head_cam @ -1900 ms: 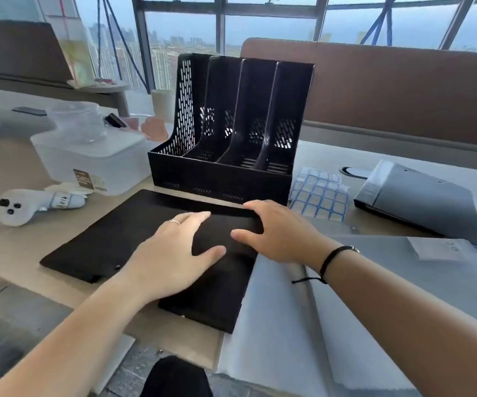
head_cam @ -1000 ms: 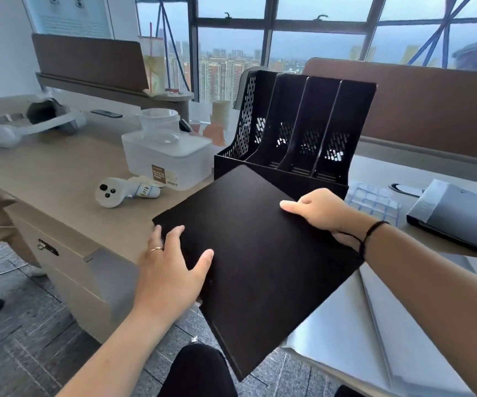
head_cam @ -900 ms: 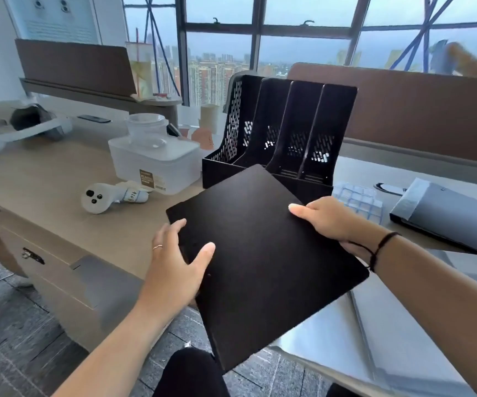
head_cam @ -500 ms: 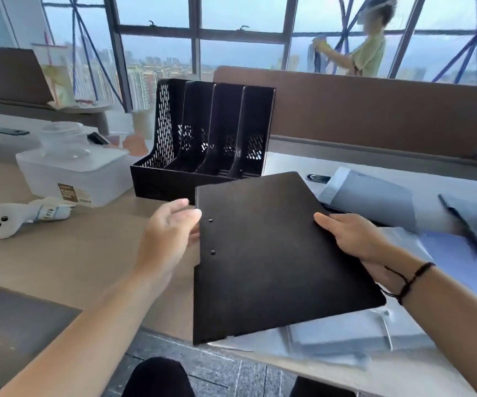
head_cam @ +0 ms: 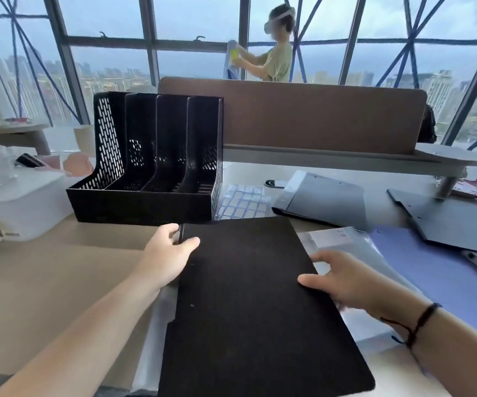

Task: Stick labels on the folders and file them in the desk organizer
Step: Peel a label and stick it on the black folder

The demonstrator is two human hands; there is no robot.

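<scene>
Black folder has swung round square before you, left hand pinching its far corner, right hand gripping its edge, label sheet still untouched by the organizer.

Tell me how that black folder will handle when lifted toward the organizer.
The black folder looks stiff: it lies flat between the left hand and right hand without sagging. Probably light, being thin. Its matte cover likely resists slipping.
</scene>
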